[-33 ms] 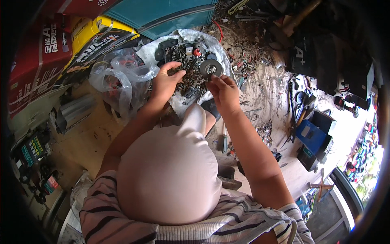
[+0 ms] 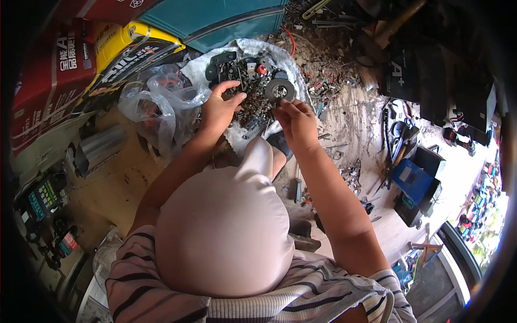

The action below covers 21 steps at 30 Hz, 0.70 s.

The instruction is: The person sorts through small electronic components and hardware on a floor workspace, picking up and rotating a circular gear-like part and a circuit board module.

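Note:
My right hand pinches the near edge of a flat, dark grey ring between thumb and fingers. Through its round centre hole, small metal bits show. My left hand is at the left side of a heap of screws and small metal parts, its thumb and forefinger spread, with nothing visible between them. The heap lies on a dirty white cloth or sack. A small red part and several black pieces sit among the screws.
Crumpled clear plastic bags lie left of the heap. Behind stand a teal case and a yellow-and-black box. A screwdriver rests on the floor below my right wrist. At right are hand tools and a blue box.

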Available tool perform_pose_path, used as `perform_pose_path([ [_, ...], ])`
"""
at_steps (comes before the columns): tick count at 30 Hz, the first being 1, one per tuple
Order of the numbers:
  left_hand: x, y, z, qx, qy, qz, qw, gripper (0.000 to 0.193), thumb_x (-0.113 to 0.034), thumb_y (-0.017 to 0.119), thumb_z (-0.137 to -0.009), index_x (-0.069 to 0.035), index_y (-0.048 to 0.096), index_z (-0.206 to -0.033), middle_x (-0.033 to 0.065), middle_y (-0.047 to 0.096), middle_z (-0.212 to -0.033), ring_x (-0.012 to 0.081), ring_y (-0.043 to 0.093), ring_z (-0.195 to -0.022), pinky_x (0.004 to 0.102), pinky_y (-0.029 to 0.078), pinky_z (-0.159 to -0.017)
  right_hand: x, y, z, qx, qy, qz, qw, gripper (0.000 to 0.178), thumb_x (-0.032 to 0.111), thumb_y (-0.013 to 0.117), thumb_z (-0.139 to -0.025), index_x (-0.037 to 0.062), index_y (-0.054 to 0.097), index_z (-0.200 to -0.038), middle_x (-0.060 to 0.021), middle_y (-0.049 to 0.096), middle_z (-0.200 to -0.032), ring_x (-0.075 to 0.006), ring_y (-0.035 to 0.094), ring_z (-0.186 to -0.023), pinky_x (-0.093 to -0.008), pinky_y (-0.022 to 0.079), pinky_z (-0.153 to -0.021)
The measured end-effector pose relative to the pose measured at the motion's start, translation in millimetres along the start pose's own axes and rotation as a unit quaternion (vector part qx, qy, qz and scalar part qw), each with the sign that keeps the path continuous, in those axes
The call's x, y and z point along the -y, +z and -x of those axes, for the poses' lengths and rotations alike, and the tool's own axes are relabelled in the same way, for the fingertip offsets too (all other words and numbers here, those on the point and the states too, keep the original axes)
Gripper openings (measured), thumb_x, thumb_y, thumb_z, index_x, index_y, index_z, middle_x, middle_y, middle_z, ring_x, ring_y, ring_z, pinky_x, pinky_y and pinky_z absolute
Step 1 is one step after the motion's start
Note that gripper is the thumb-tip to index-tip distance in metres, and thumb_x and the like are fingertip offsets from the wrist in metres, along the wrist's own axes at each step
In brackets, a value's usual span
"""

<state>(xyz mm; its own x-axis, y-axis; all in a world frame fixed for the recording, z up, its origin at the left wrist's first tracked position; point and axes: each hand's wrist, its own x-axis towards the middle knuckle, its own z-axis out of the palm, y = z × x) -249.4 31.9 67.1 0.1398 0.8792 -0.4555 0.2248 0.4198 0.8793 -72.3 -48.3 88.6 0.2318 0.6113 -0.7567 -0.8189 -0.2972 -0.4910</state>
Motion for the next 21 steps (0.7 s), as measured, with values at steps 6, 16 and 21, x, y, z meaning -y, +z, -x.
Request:
perform_pose_path([
  [6,-25,24,21,0.077,-0.073,0.046,0.993,0.047,-0.019,0.076,-0.084,0.000,0.056,-0.122,0.0073,0.065,-0.104,0.0119,0.063,-0.083,0.0238,0.053,-0.062,-7,-9,-7,0.038,0.033,-0.058,0.997,0.004,0.002,0.061,-0.091,0.0050,0.058,-0.092,-0.0036,0.064,-0.086,-0.0157,0.064,-0.083,-0.0294,0.057,-0.079],
  [16,-8,38,28,0.017,-0.153,0.261,0.953,0.029,0.000,0.066,-0.088,0.005,0.060,-0.116,0.0121,0.065,-0.107,0.0180,0.066,-0.091,0.0265,0.058,-0.082,-19,-2,2,0.069,-0.039,0.014,0.997,0.016,-0.001,0.067,-0.087,0.0043,0.060,-0.100,-0.0038,0.068,-0.094,-0.0125,0.063,-0.087,-0.0250,0.049,-0.082],
  [21,2,30,23,0.034,-0.115,0.219,0.968,0.023,-0.004,0.069,-0.087,0.001,0.063,-0.109,0.0093,0.067,-0.101,0.0174,0.066,-0.087,0.0265,0.056,-0.080,-23,4,6,0.052,-0.102,0.072,0.991,0.018,-0.003,0.066,-0.086,0.0037,0.060,-0.101,-0.0029,0.067,-0.093,-0.0107,0.062,-0.087,-0.0246,0.050,-0.082],
])
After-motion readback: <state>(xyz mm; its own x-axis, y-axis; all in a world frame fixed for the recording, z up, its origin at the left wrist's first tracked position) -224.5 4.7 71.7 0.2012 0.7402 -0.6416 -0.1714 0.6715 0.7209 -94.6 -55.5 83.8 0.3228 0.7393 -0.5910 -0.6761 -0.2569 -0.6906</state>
